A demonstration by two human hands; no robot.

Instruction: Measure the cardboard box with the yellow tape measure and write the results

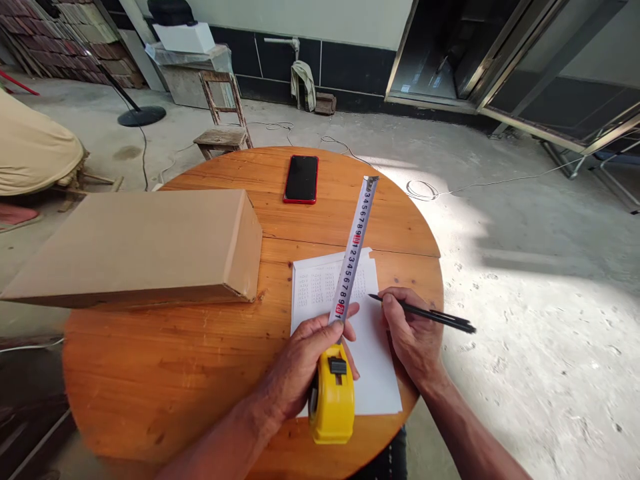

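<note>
My left hand is closed around a yellow tape measure, thumb on the blade where it leaves the case. The silver blade sticks out away from me, its hooked end near the far side of the table. Between finger and thumb, my right hand holds a black pen, tip pointing left over the paper. Under both hands lies a small stack of white paper, with rows of handwritten figures on its upper part. The blade covers some of that writing.
A closed cardboard box occupies the left of the round wooden table. Towards the far edge lies a red-cased phone. Beyond stand a small wooden chair and a black round stand base. Cables run over the concrete floor.
</note>
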